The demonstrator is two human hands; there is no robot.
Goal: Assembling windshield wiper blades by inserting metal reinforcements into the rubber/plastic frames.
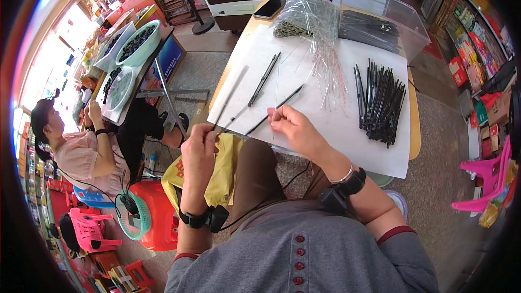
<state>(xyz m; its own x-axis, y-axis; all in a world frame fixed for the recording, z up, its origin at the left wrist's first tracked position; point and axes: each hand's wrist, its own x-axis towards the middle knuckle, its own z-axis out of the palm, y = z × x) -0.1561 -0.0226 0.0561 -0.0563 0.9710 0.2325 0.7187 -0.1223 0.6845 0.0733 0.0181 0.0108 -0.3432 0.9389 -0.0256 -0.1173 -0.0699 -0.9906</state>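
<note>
At the near left corner of the white-covered table, my left hand is closed with fingertips pinched around the lower end of a slim grey-and-black stick. My right hand is over the near edge, thumb and fingers pinching a very thin, pale strand that points away from me. Just left of its fingertips lies a black pen-like stick, slanted across the sheet. Two more black sticks lie side by side farther off. A thick bunch of black pen-like sticks rests at the right.
A clear bag spills thin clear strands at the back, beside a clear box of dark thin rods. A phone lies at the far left corner. Another person sits left, by tubs of black pieces. A yellow bag hangs below.
</note>
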